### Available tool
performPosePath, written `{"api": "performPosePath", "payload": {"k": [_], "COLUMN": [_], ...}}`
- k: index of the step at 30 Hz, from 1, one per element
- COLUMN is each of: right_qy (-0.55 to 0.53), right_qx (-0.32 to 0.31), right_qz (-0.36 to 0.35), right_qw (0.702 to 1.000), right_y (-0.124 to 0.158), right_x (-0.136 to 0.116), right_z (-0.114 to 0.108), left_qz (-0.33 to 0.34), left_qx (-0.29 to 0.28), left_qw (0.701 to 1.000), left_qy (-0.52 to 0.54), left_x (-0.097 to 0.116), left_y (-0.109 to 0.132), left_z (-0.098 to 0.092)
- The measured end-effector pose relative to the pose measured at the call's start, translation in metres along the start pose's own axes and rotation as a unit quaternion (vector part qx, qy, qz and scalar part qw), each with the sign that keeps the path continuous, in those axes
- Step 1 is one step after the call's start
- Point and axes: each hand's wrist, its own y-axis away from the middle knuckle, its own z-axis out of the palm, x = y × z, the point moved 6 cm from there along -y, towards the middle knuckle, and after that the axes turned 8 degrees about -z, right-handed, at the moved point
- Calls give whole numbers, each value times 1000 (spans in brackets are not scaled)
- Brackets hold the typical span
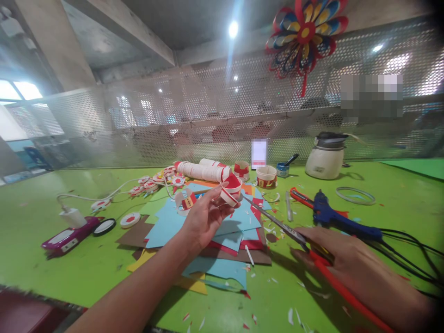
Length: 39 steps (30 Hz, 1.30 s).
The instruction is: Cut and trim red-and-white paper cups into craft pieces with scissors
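Observing a green table [34, 194] bearing stacked coloured paper [243, 217]. Long red-handled scissors [282, 225] are gripped in the right hand [360, 263], tips at a red-and-white paper cup [231, 189]; contact cannot be confirmed. The left hand [204, 222] holds that cup lightly above the sheets. Recommended: steady rim, short snips, fingertips clear. Small scraps [255, 319] noted nearest the wearer.

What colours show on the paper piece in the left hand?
The paper piece is red and white; see the head view.
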Motion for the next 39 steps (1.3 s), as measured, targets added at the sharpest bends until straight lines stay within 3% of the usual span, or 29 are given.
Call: {"api": "performPosePath", "payload": {"k": [7,16,26,39], "right_qy": [-28,32,132,105], "right_qx": [16,6,54,64], "right_qz": [-13,-49,-95,-90], "right_qw": [999,998,985,988], "right_y": [-1,10,15,17], "right_x": [-3,1,3,6], "right_z": [-2,6,1,-2], "left_qz": [15,42,54,61], "left_qx": [-45,-98,-83,-67], "left_qw": [997,988,986,984], "left_qy": [-54,-111,-136,-151], "left_x": [-2,-2,-1,0], "left_y": [9,18,19,21], "left_z": [14,25,27,26]}}
